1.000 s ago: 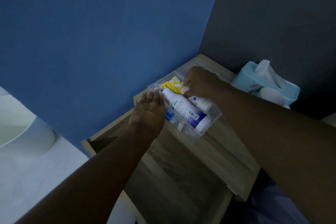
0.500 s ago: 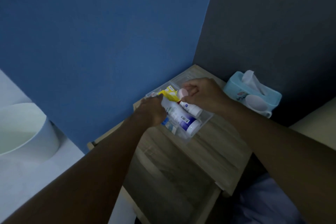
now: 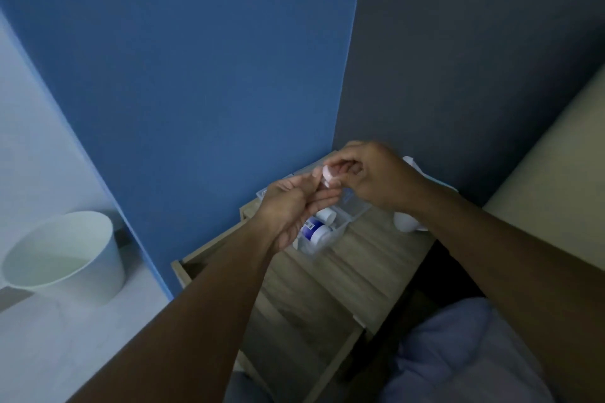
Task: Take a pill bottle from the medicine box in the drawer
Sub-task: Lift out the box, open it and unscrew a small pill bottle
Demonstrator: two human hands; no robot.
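My right hand is raised above the clear plastic medicine box and pinches a small pale pill bottle by its pinkish cap end. My left hand is lifted beside it, palm up, its fingertips touching the bottle from below. The bottle is largely hidden between the fingers. In the box below lie a white bottle with a blue label and a smaller white bottle. The box rests on the wooden nightstand top, above the open drawer.
A blue wall and a dark grey wall meet behind the nightstand. A tissue box stands at the right, mostly hidden by my right arm. A white bin sits on the floor at left. A bed edge shows at far right.
Both hands have risen out of the box. The right hand lifted the small bottle clear of it, and the left hand left the big bottle and came up to meet the small one.
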